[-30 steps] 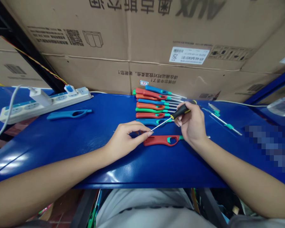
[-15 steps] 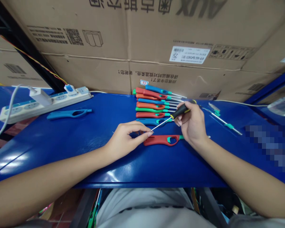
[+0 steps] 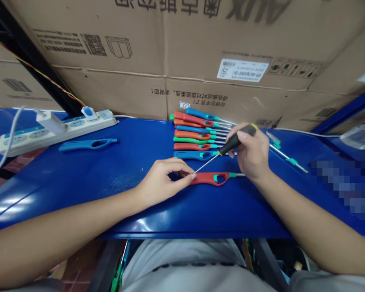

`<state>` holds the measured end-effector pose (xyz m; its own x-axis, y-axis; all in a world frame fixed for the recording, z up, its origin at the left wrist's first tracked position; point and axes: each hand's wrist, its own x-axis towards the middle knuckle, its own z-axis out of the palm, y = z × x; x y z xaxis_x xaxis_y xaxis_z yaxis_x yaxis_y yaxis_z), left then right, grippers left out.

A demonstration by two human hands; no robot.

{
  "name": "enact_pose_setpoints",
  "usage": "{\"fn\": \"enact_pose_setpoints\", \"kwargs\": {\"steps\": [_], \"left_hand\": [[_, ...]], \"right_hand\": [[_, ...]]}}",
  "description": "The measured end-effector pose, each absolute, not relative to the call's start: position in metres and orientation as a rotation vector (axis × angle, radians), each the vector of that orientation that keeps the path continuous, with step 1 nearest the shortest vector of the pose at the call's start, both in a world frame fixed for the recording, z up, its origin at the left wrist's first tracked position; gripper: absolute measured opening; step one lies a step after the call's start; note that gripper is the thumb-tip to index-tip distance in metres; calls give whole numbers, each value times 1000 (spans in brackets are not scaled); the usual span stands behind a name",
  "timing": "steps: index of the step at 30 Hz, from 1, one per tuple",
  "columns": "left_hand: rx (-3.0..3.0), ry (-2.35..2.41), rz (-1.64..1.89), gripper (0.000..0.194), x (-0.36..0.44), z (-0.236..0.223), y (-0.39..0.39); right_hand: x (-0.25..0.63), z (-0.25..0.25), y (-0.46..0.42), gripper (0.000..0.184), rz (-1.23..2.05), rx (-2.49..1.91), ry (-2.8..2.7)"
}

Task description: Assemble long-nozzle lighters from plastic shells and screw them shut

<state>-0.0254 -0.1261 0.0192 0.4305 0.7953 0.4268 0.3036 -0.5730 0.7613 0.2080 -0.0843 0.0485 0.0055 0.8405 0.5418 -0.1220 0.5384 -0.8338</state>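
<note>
My right hand (image 3: 254, 152) grips a screwdriver (image 3: 235, 140) by its black and yellow handle. Its thin metal shaft slants down to the left, ending at the fingertips of my left hand (image 3: 167, 178). Thumb and forefinger are pinched there, over the butt end of a red gas lighter (image 3: 207, 178) lying flat on the blue table. Whatever sits between those fingertips is too small to make out. The lighter has a green trigger and a metal tube pointing right. Just behind it lies a blue gas lighter (image 3: 188, 155), the nearest in a row of several coloured ones.
A white power strip (image 3: 76, 123) with plugs stands at the back left, a blue lighter shell (image 3: 88, 144) before it. Metal tubes with green parts (image 3: 292, 161) lie to the right. A tiny metal piece (image 3: 142, 169) is left of my left hand. A large cardboard box (image 3: 194, 48) stands behind.
The screwdriver's tip has come down slightly onto the red lighter's butt end, with my left fingertips following. My right hand has shifted a little right, uncovering the lighter's tube.
</note>
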Motion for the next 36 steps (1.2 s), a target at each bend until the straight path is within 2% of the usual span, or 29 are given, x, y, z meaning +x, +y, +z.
{"fn": "enact_pose_setpoints", "kwargs": {"steps": [3,8,9,12,14,17,24,30,36], "left_hand": [[2107,877,1054,6,-25,17,-127],[2166,801,961,7,-24,14,-129],[2174,792,929,7,-24,15,-130],[2192,794,853,8,-23,16,-132],[2196,806,829,9,-23,18,-134],[2201,783,813,8,-22,19,-136],[2299,773,785,5,-25,21,-133],[2445,952,788,42,-31,21,-124],[2380,939,618,40,-30,18,-125]], "right_hand": [[213,64,-89,27,968,-649,-1564],[206,75,-106,20,979,-634,-1759],[203,73,-110,24,922,-628,-1780],[195,65,-117,55,675,-580,-1745],[193,59,-119,64,543,-539,-1710],[192,56,-120,58,476,-521,-1745],[189,59,-128,58,615,-569,-1817],[187,53,-121,55,609,-647,-1668],[185,47,-115,56,646,-694,-1627]]}}
